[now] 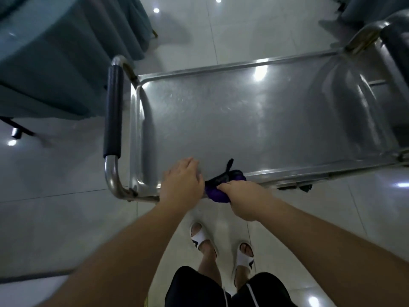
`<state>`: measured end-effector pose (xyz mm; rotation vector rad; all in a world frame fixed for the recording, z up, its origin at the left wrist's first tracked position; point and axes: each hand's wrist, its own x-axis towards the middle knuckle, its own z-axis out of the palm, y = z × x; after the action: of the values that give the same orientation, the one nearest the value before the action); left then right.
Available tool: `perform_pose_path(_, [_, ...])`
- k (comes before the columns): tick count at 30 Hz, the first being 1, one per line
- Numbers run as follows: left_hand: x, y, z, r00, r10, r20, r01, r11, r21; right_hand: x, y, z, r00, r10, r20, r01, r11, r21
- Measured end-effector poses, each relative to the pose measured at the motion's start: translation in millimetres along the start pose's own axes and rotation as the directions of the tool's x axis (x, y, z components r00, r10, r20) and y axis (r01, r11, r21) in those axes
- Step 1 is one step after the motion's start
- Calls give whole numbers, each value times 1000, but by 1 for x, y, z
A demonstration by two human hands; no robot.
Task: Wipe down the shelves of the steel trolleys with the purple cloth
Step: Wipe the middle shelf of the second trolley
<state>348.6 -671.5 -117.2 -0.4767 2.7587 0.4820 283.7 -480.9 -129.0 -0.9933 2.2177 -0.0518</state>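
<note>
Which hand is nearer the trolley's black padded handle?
Left. The left hand rests on the shelf's near rim, just right of the black padded handle. The right hand grips the purple cloth, farther right.

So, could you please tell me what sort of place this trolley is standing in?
Probably a restaurant or banquet hall, though I can't be sure. A steel trolley with a padded push handle stands on a glossy tiled floor, beside a round table draped in a teal cloth.

Purple cloth (pixel 218 191), silver steel trolley (pixel 243 120) with black handle grip (pixel 113 111); white sandals (pixel 200 237), grey-white floor tiles (pixel 55 207)
</note>
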Motion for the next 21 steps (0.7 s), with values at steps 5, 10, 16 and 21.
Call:
perform_pose_path(5, [-74, 9, 12, 994, -99, 47, 97, 995, 37, -30, -8, 22, 991, 59, 121, -59, 998, -3])
perform_pose_path(10, [-131, 9, 30, 968, -219, 120, 216, 976, 40, -59, -3, 57, 983, 110, 150, -119, 992, 51])
perform_pose_path(16, [-159, -16, 45, 942, -283, 180, 270, 958, 93, -68, -3, 88, 960, 194, 203, -219, 970, 108])
perform_pose_path(21, [-153, -48, 60, 939, -258, 226, 246, 966, 83, -48, -21, 107, 961, 247, 120, -271, 925, 266])
